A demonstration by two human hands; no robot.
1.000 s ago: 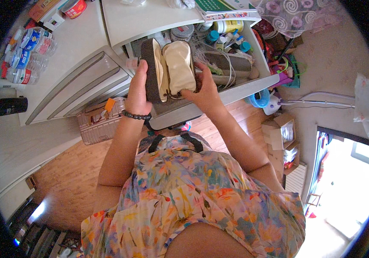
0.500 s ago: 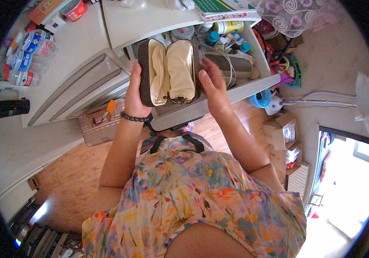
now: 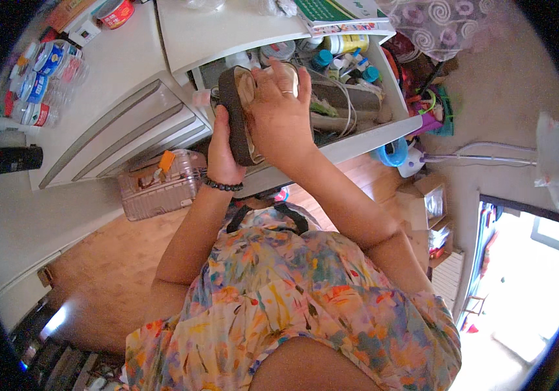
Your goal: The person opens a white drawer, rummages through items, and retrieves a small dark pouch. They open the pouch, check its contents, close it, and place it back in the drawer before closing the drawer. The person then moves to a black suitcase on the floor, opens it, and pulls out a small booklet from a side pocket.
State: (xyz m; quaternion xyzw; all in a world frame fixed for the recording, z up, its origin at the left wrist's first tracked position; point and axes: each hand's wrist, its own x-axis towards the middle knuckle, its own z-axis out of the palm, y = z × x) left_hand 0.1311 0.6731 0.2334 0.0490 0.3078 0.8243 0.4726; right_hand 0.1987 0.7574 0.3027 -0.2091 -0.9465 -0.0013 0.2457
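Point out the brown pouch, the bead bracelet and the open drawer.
pouch [image 3: 232, 111], head view, on its brown outer side.
bracelet [image 3: 222, 186], head view, on the beads at the left wrist.
drawer [image 3: 371, 135], head view, on its white front panel.

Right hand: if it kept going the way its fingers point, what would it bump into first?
Probably the clutter in the open drawer past the pouch it covers; depth is unclear.

Daylight flooded in from the window [image 3: 527, 274] at the near right, blown out white; fisheye edges bent and darkened, hands slightly blurred.
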